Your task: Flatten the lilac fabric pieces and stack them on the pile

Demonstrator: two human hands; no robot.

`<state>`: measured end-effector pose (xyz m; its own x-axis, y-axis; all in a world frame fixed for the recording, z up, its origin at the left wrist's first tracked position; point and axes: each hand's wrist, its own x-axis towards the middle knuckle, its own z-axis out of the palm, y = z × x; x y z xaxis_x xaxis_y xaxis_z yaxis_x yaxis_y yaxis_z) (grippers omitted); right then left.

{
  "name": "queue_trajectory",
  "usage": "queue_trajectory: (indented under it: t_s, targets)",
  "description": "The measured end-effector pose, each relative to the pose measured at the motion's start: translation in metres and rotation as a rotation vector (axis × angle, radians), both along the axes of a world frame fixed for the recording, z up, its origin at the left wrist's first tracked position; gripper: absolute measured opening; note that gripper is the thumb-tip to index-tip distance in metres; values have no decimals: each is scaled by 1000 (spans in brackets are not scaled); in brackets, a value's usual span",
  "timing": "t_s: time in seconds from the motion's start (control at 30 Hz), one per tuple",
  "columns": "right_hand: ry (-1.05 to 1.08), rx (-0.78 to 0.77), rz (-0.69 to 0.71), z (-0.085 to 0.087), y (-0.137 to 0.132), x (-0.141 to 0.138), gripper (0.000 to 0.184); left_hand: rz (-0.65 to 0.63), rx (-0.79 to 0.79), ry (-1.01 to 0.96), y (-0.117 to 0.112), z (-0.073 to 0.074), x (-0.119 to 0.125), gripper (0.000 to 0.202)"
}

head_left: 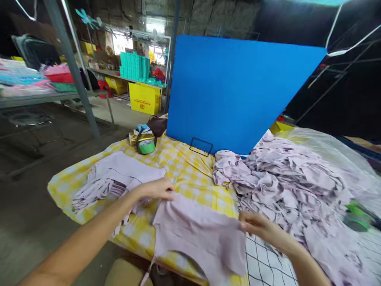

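Pale pink garment [198, 232] flat across yellow-checked table edge, hem overhanging.

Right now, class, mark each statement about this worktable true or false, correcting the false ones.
1. The left hand and the right hand both hold one pink fabric piece. True.
2. The blue board lies flat. False: it stands upright behind the tablecloth.
3. A crumpled fabric pile lies on the person's right. True.
4. The tablecloth is plain red. False: it is yellow-checked.
5. The green tape roll sits on the pile. False: it sits on the tablecloth, left of the board.
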<state>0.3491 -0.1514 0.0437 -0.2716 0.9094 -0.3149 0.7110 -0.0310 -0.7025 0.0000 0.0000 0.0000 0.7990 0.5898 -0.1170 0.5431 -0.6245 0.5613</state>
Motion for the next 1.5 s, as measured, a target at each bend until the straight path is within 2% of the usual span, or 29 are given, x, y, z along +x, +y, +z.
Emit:
queue_trajectory:
  t_s: [0.1,0.2,0.33,0.4,0.47,0.57,0.6,0.67,0.73,0.8,0.83,0.9,0.97,1.03,1.17,1.33,1.4,1.5]
  targets:
    - [-141,67,-148,-52,14,-4,29,80,23,22,-1,-27,23,17]
    - [-203,154,-232,-80,24,-2,23,151,51,20,5,-42,33,14]
    - [-240,279,-307,-93,37,2,14,209,82,2,15,-50,37,11]
    - [-260,352,-371,-99,43,0,17,244,109,-48,16,-54,39,24]
    - [-286,434,-464,-107,43,-5,29,310,145,-134,11,-61,41,43]
    - [-367,603,-592,-119,25,-18,40,472,189,-212,-4,-72,40,62]
    - [-410,656,-594,-122,14,-24,41,517,191,-210,-10,-75,38,64]
    - [-503,704,-488,-128,-12,-36,42,559,169,-197,-21,-79,32,64]
    - [-561,659,-315,-131,-36,-45,42,556,116,-183,-29,-79,26,63]
    - [-558,600,-245,-130,-51,-49,38,566,51,-167,-31,-75,23,59]
    - [-541,589,-285,-129,-54,-48,37,586,23,-158,-30,-73,23,57]
    - [-510,559,-473,-124,-47,-44,37,636,-10,-144,-25,-68,26,53]
    - [-518,481,-684,-118,-27,-38,36,677,-4,-133,-18,-65,31,50]
    - [-542,392,-802,-114,-4,-34,31,697,22,-127,-12,-65,38,48]
    - [-502,342,-814,-113,26,-34,23,701,74,-179,-9,-69,41,46]
    - [-421,351,-845,-107,28,-36,15,652,98,-353,-8,-72,33,45]
    - [-402,368,-844,-102,31,-35,19,630,137,-346,-5,-71,33,44]
    - [-425,400,-825,-100,37,-40,37,596,265,-222,-4,-68,39,45]
